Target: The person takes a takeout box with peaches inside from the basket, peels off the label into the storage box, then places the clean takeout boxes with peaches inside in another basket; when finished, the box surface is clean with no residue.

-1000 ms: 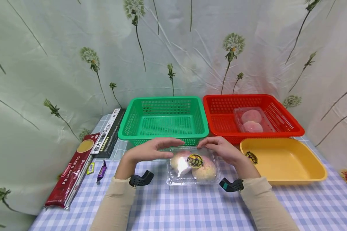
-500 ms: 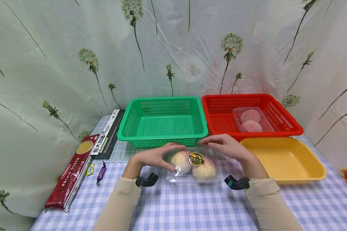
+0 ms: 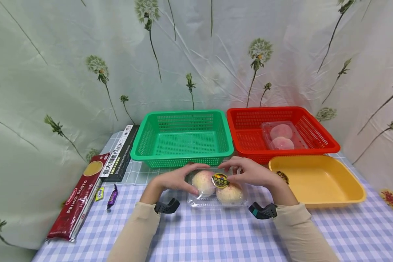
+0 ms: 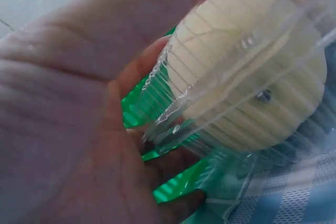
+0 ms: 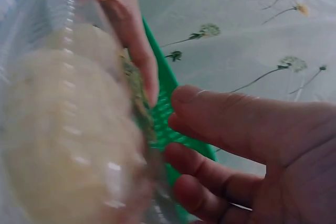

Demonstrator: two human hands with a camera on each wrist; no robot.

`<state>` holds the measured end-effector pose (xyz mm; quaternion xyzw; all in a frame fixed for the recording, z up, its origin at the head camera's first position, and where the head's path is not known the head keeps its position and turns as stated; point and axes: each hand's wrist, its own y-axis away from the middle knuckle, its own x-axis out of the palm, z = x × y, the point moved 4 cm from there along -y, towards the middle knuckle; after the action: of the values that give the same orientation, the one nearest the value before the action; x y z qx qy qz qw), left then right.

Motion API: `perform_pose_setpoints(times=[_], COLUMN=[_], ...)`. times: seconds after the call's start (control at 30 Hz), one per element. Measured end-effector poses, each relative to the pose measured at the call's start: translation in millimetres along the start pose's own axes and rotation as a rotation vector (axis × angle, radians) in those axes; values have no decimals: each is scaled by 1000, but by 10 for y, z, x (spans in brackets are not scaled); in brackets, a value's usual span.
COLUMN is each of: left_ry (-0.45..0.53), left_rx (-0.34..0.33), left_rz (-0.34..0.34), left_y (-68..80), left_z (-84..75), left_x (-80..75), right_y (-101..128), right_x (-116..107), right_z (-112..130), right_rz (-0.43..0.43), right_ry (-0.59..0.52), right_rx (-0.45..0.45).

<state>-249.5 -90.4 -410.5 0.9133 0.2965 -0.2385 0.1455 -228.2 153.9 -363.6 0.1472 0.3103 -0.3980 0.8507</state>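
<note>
A clear plastic clamshell box (image 3: pixel 196 202) lies in front of the green basket (image 3: pixel 183 160), with two pale pink-yellow peaches (image 3: pixel 203 183) inside. A black and gold round label (image 3: pixel 220 180) is on its lid. My left hand (image 3: pixel 173 179) holds the box's left end, thumb over the lid and fingers at the back edge. In the left wrist view the fingers pass behind the clear wall beside a peach (image 4: pixel 247 66). My right hand (image 3: pixel 251 172) is bent over the right part of the lid, thumb near the label. The right wrist view shows its fingertips (image 5: pixel 191 192) close to the lid; contact is unclear.
Behind on the right, a red basket (image 3: pixel 249 149) holds another box of peaches (image 3: pixel 281 136). A yellow tray (image 3: pixel 317 182) stands before it, a black label at its left wall. Left are a black pasta box (image 3: pixel 119 156), a red spaghetti packet (image 3: pixel 80 198) and two small candies (image 3: pixel 112 196).
My left thumb has come down over the lid's left side. My right hand has shifted left from the back right corner, its thumb now by the label. The view has turned slightly right.
</note>
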Motion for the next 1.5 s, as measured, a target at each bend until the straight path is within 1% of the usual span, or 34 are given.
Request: perform_pose_setpoints(times=[0.1, 0.27, 0.37, 0.6, 0.8, 0.93, 1.1, 1.23, 1.4, 1.5], left_ry=[16, 27, 30, 49, 33, 32, 25, 22, 27, 23], left_rx=[3, -12, -15, 2, 15, 9, 4, 11, 27, 31], left_rz=[-16, -27, -25, -16, -16, -22, -28, -25, -21, -22], left_y=[-14, -34, -33, -22, -20, -7, -5, -14, -31, -40], left_z=[28, 71, 81, 62, 60, 67, 58, 42, 49, 50], left_x=[7, 13, 10, 11, 21, 27, 18, 21, 31, 27], right_y=[-33, -81, -99, -112, -112, -84, 1, 128, 326, 437], right_x=[41, 91, 111, 133, 159, 131, -22, -222, -498, -650], right_z=[-31, -67, -61, -15, 30, 83, 86, 30, -69, -123], right_rz=[-3, -17, -25, -54, -13, -8, -52, -131, -274, -336], right_ry=[2, 6, 14, 32, -3, -61, -132, -150, -60, 30], right_rx=[3, 20, 25, 1, -18, -55, -63, -51, 12, 11])
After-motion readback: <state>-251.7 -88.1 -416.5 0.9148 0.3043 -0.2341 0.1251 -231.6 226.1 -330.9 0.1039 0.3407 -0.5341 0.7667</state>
